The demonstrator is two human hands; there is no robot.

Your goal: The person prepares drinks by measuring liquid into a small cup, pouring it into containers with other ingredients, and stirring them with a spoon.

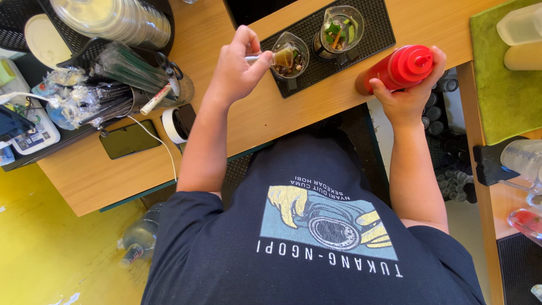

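My left hand (pixel 238 63) pinches a small clear measure (pixel 282 56) of brown liquid, tipped over a clear cup (pixel 294 63) on a black rubber mat (pixel 375 25). That cup has dark bits in it. A second clear cup (pixel 339 28) beside it on the mat holds green leaves and lime pieces. My right hand (pixel 407 93) grips a red squeeze bottle (pixel 395 69), lying tilted at the edge of the wooden counter (pixel 259 118), its nozzle end pointing right.
At the left, a black organiser (pixel 79 53) holds wrapped straws (pixel 107 93), stacked clear lids (pixel 116 20) and a marker. A dark phone (pixel 129 139) and a tape roll (pixel 172 124) lie on the counter. A green cloth (pixel 505 85) with containers is at the right. A plastic bottle (pixel 135 240) lies on the yellow floor.
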